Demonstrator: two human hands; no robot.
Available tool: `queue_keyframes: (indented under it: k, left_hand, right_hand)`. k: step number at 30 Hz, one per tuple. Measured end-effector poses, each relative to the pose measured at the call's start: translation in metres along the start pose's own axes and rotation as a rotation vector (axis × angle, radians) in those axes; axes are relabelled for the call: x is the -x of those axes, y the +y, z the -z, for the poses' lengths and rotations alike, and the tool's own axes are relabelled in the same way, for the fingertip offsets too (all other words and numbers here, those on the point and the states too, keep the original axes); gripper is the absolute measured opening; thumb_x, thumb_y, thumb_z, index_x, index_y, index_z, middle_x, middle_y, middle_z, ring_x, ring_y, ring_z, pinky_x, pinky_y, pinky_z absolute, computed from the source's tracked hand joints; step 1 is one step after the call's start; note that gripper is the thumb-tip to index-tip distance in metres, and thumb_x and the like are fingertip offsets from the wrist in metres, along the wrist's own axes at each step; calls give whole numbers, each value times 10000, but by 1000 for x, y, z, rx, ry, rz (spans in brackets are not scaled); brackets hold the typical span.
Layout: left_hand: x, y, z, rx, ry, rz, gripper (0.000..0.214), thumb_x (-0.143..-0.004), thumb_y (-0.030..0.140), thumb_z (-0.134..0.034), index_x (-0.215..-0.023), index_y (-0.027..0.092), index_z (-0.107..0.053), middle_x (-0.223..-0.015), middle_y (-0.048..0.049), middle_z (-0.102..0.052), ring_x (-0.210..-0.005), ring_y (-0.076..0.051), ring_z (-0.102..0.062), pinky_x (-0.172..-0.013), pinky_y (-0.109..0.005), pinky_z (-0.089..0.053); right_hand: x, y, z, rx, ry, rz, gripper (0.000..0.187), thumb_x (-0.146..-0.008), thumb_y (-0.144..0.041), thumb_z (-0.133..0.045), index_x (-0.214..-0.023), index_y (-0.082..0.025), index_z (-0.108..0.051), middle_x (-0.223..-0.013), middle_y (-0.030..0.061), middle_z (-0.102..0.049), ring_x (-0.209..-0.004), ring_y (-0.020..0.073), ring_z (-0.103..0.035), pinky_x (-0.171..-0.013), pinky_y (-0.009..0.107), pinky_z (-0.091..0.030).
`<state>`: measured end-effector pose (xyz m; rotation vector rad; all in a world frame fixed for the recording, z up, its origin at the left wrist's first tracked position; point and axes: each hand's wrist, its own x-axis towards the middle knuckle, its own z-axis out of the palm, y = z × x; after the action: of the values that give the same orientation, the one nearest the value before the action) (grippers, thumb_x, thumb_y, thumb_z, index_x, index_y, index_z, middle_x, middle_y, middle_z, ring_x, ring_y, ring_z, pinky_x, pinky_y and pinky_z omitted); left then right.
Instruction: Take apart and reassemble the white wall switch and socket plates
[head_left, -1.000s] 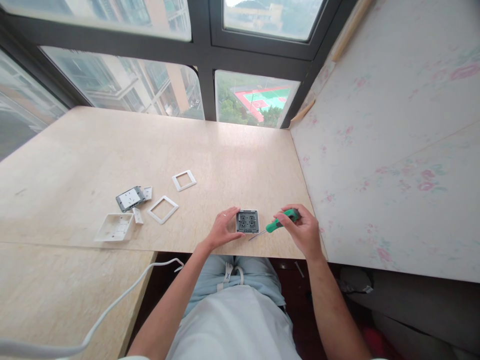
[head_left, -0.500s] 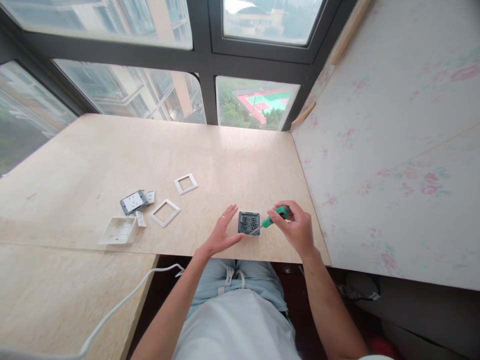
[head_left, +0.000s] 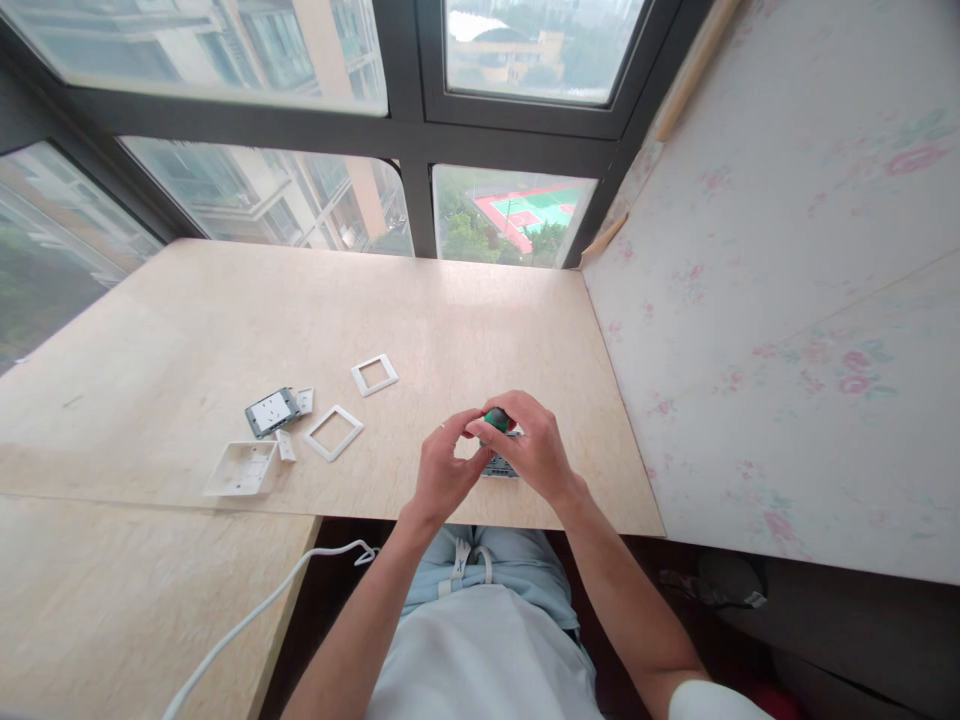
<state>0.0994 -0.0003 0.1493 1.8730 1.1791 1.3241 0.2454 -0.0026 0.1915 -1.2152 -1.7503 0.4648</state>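
My right hand (head_left: pixel 538 440) is closed around the green and black handle of a screwdriver (head_left: pixel 495 417), which stands roughly upright. My left hand (head_left: pixel 448 465) curves in from the other side, its fingertips at the handle and its thumb lower down by the shaft. The screwdriver's tip is hidden behind the hands. Below them lies a dark grey socket module (head_left: pixel 501 467) in a white surround on the table, largely covered by my hands.
To the left lie two white frames (head_left: pixel 334 433), a second socket module (head_left: pixel 271 412), small white cover pieces (head_left: pixel 285 446) and an open white box (head_left: pixel 241 470). A white cable (head_left: pixel 262 605) crosses the lower left table edge. A papered wall (head_left: pixel 750 380) bounds the right, windows the back.
The screwdriver has gone from slanting to roughly upright over the socket module, my right hand moving left with it. My left hand has risen and closed in on the screwdriver.
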Motion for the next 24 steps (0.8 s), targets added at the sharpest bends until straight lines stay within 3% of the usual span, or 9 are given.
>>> queue_keyframes:
  k: [3, 5, 7, 10, 13, 18, 24]
  left_hand:
    - [-4, -1, 5, 29, 27, -6, 272, -822, 271, -731, -1078, 199, -670, -893, -35, -732, -779, -162, -674, -753, -297, -556]
    - [-7, -4, 9, 88, 90, 62, 286, -817, 302, -745, -1070, 187, -677, -872, -36, -726, -768, -162, -674, -750, -303, -567]
    - [-9, -8, 12, 172, 160, 151, 303, -817, 321, -747, -1077, 180, -678, -885, -41, -721, -770, -166, -680, -739, -308, -583]
    - [-11, -14, 14, 267, 239, 235, 327, -811, 336, -752, -1085, 175, -677, -898, -43, -716, -779, -170, -686, -724, -308, -599]
    - [-11, -18, 12, 301, 274, 274, 332, -810, 343, -754, -1085, 172, -677, -897, -43, -716, -795, -171, -689, -742, -312, -603]
    - [-8, -23, 4, 306, 267, 281, 334, -814, 348, -750, -1088, 170, -678, -933, -53, -719, -838, -180, -697, -787, -329, -604]
    - [-8, -27, 1, 275, 257, 297, 360, -813, 377, -746, -1098, 168, -676, -952, -62, -720, -863, -191, -703, -790, -337, -612]
  right_hand:
    - [9, 15, 5, -105, -94, 7, 403, -917, -529, -574, -1187, -231, -589, -1104, 90, -663, -1007, 215, -619, -818, 346, -528]
    - [20, 32, 7, -76, -153, -8, 523, -891, -557, -593, -1304, -242, -531, -1247, 119, -618, -1157, 251, -579, -944, 415, -510]
    - [34, 51, 5, 29, -209, -25, 479, -887, -517, -620, -1277, -244, -567, -1288, 131, -600, -1242, 274, -534, -1037, 474, -459]
    - [53, 80, -3, 155, -306, -35, 303, -907, -427, -627, -1150, -249, -663, -1291, 134, -601, -1243, 287, -540, -1031, 504, -466]
    - [66, 99, -15, 229, -368, 11, 324, -857, -396, -700, -1145, -248, -676, -1338, 143, -578, -1279, 311, -515, -1058, 550, -437]
    - [73, 108, -27, 310, -404, 78, 334, -840, -360, -722, -1148, -235, -686, -1430, 170, -516, -1371, 333, -436, -1125, 614, -329]
    - [75, 110, -29, 226, -388, 48, 294, -876, -359, -680, -1144, -239, -686, -1375, 151, -580, -1331, 301, -498, -1128, 588, -348]
